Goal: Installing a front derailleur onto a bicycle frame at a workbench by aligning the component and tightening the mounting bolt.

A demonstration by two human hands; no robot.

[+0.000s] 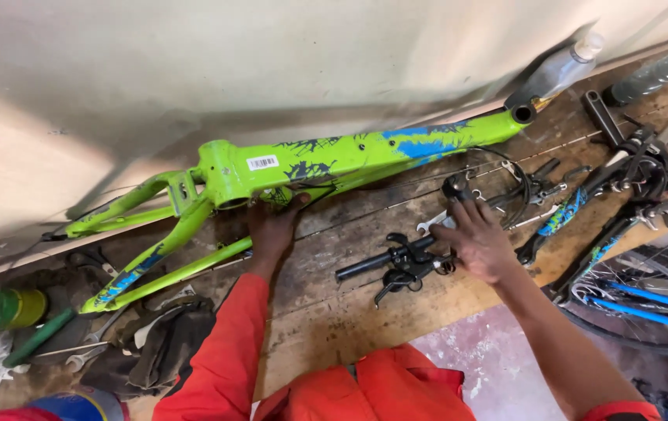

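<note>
Two of your hands work on a worn wooden worktop set against a pale wall. Your left hand presses flat under the green bike frame, fingers spread. Your right hand, fingers splayed, rests on the black handlebar assembly at centre. That frame's long axis runs from lower left to upper right.

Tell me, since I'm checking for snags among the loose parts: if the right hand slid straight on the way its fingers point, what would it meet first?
The right hand points up and slightly left across the workbench. Its fingertips are already at a small black part with black cable looping beside it. Beyond that likely comes the green bicycle frame, though depth is unclear.
</note>
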